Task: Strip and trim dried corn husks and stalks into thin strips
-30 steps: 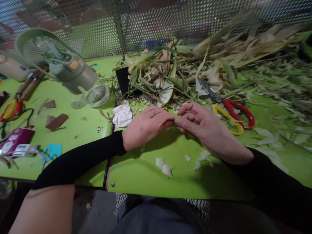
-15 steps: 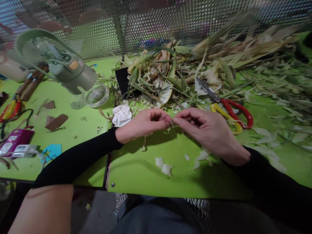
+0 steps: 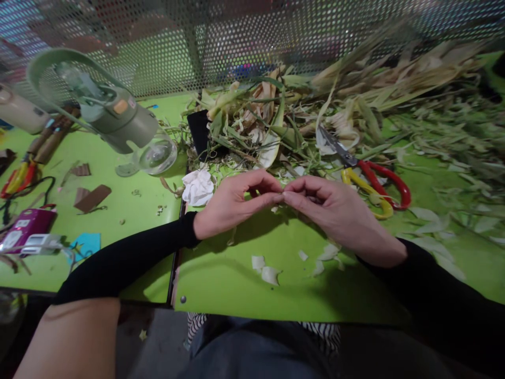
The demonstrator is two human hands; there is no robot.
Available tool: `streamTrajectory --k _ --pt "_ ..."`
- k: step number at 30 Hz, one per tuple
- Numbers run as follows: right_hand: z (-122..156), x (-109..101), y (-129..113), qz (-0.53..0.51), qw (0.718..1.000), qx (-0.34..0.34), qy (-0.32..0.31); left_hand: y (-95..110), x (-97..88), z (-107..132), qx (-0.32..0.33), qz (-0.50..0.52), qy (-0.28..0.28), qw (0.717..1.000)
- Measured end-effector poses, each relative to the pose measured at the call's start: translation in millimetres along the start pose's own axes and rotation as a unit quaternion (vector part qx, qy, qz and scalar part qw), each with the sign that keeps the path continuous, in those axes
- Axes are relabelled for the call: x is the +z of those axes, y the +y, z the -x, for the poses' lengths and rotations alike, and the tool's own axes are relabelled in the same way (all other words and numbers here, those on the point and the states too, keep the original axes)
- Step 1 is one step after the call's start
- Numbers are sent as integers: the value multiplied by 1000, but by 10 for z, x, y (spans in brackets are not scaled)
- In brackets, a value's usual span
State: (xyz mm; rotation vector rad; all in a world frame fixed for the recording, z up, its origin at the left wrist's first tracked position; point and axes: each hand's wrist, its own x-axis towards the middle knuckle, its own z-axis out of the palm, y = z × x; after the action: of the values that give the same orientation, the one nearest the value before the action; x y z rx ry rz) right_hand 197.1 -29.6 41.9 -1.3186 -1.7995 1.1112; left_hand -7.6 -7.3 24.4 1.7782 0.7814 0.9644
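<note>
My left hand (image 3: pixel 232 202) and my right hand (image 3: pixel 335 210) meet fingertip to fingertip above the green table (image 3: pixel 244 284). Both are closed in a pinch on a small thin strip of plant material between them, too small to name. A pale shred hangs below my left hand. Just behind the hands lies a heap of corn husks and leaves (image 3: pixel 300 116). Scissors with red and yellow handles (image 3: pixel 371 179) lie on the husks beside my right hand.
A crumpled white tissue (image 3: pixel 198 186) lies left of my left hand. Pale husk scraps (image 3: pixel 270 271) sit near the table's front edge. A green desk fan (image 3: pixel 98 105), brown card pieces (image 3: pixel 91 197) and a pink device (image 3: pixel 26 223) stand at left. A perforated metal screen (image 3: pixel 236 37) backs the table.
My left hand rolled from palm-down to a raised pinch. Both hands stayed joined at the fingertips and shifted only slightly over the table.
</note>
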Motion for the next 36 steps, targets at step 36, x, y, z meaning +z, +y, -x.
streamTrajectory --k 36 --pt "-53 -93 46 -98 995 8 10 -72 -7 -55 -193 254 -103 942"
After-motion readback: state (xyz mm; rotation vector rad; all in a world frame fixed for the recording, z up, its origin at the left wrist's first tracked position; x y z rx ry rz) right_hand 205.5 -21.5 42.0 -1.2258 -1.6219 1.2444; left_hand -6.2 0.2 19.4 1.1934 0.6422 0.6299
